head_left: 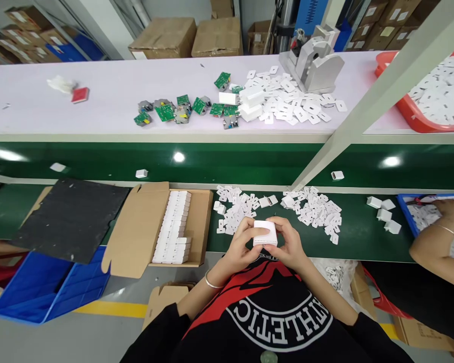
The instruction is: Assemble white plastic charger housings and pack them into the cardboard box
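A small white plastic housing (pixel 265 233) is held up in front of my chest, above the near edge of the green bench. My left hand (pixel 245 242) grips its left side, with a finger laid across the top. On the right side, my right hand (pixel 289 240) pinches it between thumb and fingers. Just past my hands lies a pile of small white plates (pixel 236 209), and a second pile of white plates (pixel 320 212) is to the right. Left of me, an open cardboard box (pixel 199 227) contains stacked rows of white housings (pixel 174 227).
Green circuit boards (pixel 165 112) and white plates (pixel 287 101) lie on the upper shelf beside a grey press fixture (pixel 314 63). A slanted post (pixel 340 136) crosses at right. A co-worker's arm (pixel 439 232) reaches into a blue bin (pixel 404 206). Several white housings (pixel 385 214) sit nearby.
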Available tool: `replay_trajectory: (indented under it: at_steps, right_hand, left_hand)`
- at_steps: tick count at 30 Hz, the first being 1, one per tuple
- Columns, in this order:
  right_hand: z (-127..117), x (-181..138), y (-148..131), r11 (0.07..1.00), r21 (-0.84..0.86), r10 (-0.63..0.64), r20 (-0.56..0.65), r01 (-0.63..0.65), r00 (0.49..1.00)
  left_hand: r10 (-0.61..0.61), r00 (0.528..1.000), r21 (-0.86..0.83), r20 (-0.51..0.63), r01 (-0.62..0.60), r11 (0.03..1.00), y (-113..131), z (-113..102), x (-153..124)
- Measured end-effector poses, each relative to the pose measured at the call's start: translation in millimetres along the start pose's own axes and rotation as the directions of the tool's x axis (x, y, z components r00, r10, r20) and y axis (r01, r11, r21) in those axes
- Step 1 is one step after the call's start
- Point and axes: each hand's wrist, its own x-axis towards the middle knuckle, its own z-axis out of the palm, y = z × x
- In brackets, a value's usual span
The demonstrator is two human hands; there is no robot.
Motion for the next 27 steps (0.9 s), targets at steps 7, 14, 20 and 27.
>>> replay_trajectory:
  at_steps: [7, 14, 20, 27]
  right_hand:
    - [15.1, 2.2, -3.2, 0.986, 0.069, 0.15, 0.021, -0.152, 0.988]
    - [37.1, 4.2, -4.8, 0.972, 0.107, 0.212, -0.019, -0.209, 0.977]
    - [51.7, 7.6, -2.5, 0.95, 0.158, 0.285, -0.096, -0.268, 0.954]
    - [43.8, 18.5, 13.1, 0.894, 0.194, 0.42, -0.045, -0.405, 0.906]
  left_hand:
    - [-0.087, 0.996, 0.009, 0.003, 0.087, 0.996, 0.4, -12.0, -7.6]
    - [-0.1, 0.971, 0.021, -0.219, 0.107, 0.994, -1.3, -3.0, -9.3]
    - [-0.135, 0.945, -0.094, -0.299, 0.112, 0.989, -9.4, 0.6, -7.4]
    - [-0.39, 0.917, -0.193, -0.08, 0.37, 0.909, -23.2, -3.2, -12.3]
